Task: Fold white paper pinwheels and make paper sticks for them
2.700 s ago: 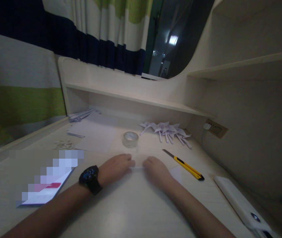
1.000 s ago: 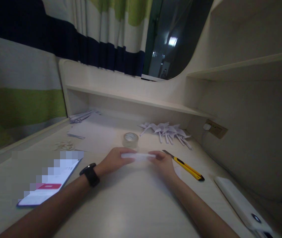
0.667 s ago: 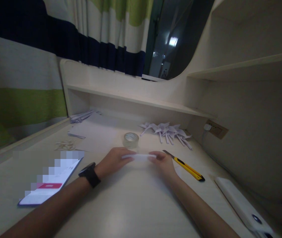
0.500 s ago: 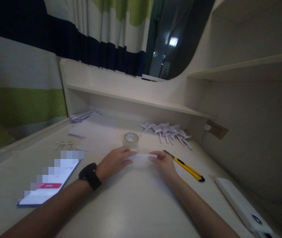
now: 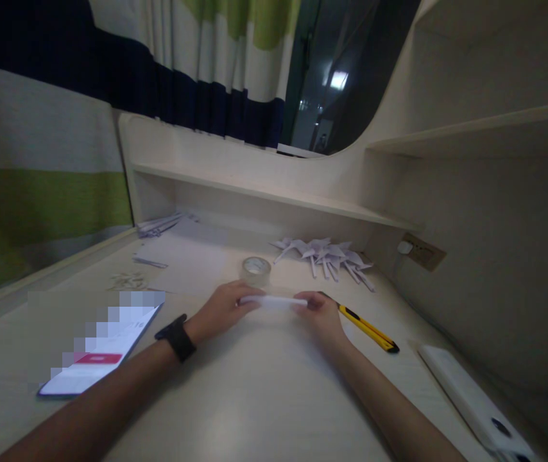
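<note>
With the pale wood-look desk read as a clock face centred on its middle, a flat device with a bright screen, partly masked by blocks, lies between eight and nine. Small pale scraps sit just past nine; a bundle of narrow white paper strips lies at ten, beside flat white paper sheets. The left hand, a black wristwatch on its wrist, is at nine, pinching one end of a slim white paper piece. At eleven, just beyond those fingers, a roll of clear tape rests on its flat side. The paper piece spans the centre between both hands — blurred, so whether rolled or folded cannot be told. The right hand, at three, pinches its other end between thumb and fingers. White paper pinwheels cluster between one and two. A yellow-and-black utility knife lies past three, its blade partly hidden behind the right hand — and near four rests a long white box-like object.
</note>
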`<state>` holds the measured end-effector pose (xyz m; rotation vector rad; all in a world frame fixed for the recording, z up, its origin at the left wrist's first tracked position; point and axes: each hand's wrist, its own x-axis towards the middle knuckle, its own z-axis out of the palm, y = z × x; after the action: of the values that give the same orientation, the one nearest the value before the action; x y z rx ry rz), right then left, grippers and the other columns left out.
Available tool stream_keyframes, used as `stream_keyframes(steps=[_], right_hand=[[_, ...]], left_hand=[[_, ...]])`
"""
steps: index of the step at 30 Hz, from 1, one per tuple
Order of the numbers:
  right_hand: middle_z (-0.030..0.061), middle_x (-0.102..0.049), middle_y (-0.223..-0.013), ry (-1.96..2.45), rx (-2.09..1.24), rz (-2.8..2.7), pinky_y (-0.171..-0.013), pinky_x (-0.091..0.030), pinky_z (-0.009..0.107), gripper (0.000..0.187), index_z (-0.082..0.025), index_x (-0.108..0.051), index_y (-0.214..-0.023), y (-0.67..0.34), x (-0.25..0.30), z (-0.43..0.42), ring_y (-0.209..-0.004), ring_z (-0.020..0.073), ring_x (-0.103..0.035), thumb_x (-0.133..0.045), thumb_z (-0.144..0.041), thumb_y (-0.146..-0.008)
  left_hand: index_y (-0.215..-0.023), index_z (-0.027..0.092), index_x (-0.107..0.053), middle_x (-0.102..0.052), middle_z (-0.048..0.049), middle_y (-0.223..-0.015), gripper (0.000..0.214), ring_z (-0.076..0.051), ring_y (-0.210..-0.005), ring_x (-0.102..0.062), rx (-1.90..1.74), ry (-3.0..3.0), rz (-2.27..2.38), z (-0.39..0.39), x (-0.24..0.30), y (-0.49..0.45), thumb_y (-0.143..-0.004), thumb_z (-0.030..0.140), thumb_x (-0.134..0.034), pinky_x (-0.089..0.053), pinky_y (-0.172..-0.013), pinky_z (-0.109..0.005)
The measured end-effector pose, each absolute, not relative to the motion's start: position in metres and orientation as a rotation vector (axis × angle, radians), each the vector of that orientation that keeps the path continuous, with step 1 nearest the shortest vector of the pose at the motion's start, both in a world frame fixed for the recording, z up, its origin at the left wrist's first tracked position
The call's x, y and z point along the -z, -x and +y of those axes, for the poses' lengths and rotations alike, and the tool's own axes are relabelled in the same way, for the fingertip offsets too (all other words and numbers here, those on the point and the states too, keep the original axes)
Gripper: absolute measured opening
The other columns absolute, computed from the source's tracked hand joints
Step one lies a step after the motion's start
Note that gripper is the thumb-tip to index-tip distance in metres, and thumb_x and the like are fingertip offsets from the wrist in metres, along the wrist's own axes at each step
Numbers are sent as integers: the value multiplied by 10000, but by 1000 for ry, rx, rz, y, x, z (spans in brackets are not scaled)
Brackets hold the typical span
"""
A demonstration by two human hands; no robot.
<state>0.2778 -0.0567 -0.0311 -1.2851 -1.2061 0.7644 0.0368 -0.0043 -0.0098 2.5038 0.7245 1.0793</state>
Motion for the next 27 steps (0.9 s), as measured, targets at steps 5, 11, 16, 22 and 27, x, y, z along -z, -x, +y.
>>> stream_keyframes(steps=[5, 11, 16, 22, 27], right_hand=[[3, -624, -632, 1292, -734, -1245, -513, -422, 243, 258, -156, -678, -751, -274, 29, -58, -552, 127, -529, -762, -301, -555], [15, -642, -685, 1333, -719, -1290, -545, -423, 242, 223, -160, -663, -762, -272, 25, -61, -597, 137, -550, -737, -283, -592], [17, -638, -662, 1407, -680, -1362, -516, -408, 239, 185, -161, -662, -759, -273, 23, -63, -576, 142, -548, -705, -289, -633], [33, -673, -696, 1425, -622, -1434, -582, -429, 258, 183, -160, -702, -760, -273, 20, -65, -626, 156, -576, -693, -316, -664], [19, -661, -637, 1477, -581, -1513, -548, -405, 247, 168, -163, -723, -764, -276, 18, -65, -573, 142, -544, -682, -300, -677]], left_hand=[[-982, 221, -688, -658, -23, -844, 155, -149, -762, -595, -1113, -2523, 739, -6, 11, -38, -854, 230, -600, -441, -712, -260], [-947, 197, -666, -641, -26, -838, 133, -154, -767, -582, -1078, -2560, 785, -6, 11, -38, -873, 237, -563, -430, -724, -262], [-912, 182, -633, -637, -33, -845, 130, -166, -775, -582, -1057, -2574, 819, -8, 13, -39, -883, 253, -528, -423, -719, -262], [-896, 191, -635, -675, -17, -800, 162, -161, -713, -607, -979, -2495, 866, -7, 12, -37, -881, 303, -520, -408, -644, -237], [-828, 184, -649, -661, 8, -693, 174, -139, -634, -600, -890, -2481, 852, -8, 9, -34, -882, 278, -513, -377, -591, -217]])
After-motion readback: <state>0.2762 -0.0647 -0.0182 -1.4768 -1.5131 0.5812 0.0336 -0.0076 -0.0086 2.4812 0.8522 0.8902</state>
